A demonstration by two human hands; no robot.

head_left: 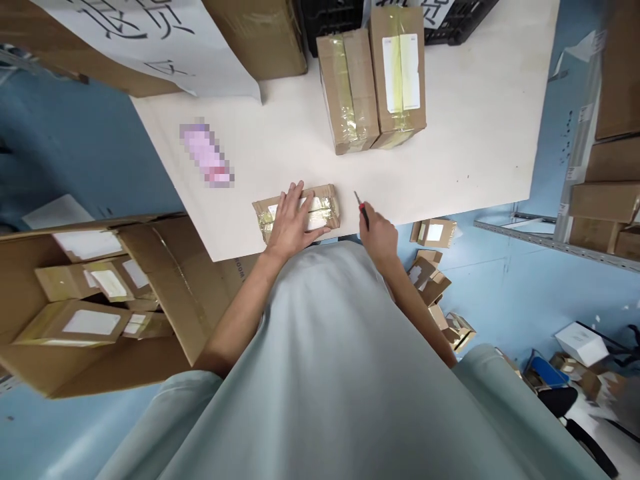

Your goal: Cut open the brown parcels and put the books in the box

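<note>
A small cardboard box (pixel 327 205) sealed with shiny clear tape lies near the front edge of the white table. My left hand (pixel 291 225) rests flat on top of it, fingers stretched and spread, covering part of a white label. To the right of the box, my right hand (pixel 379 233) is closed around a small screwdriver (pixel 363 210) with a red and black handle. Its thin metal tip points up and to the left, apart from the box.
Two taped cardboard boxes (pixel 373 87) stand farther back on the table (pixel 480 133), before a black crate (pixel 333 17). A blurred pink item (pixel 206 152) lies at left. Below left is a large open carton (pixel 170 280) holding several small boxes. Opened boxes (pixel 433 277) lie on the floor at right.
</note>
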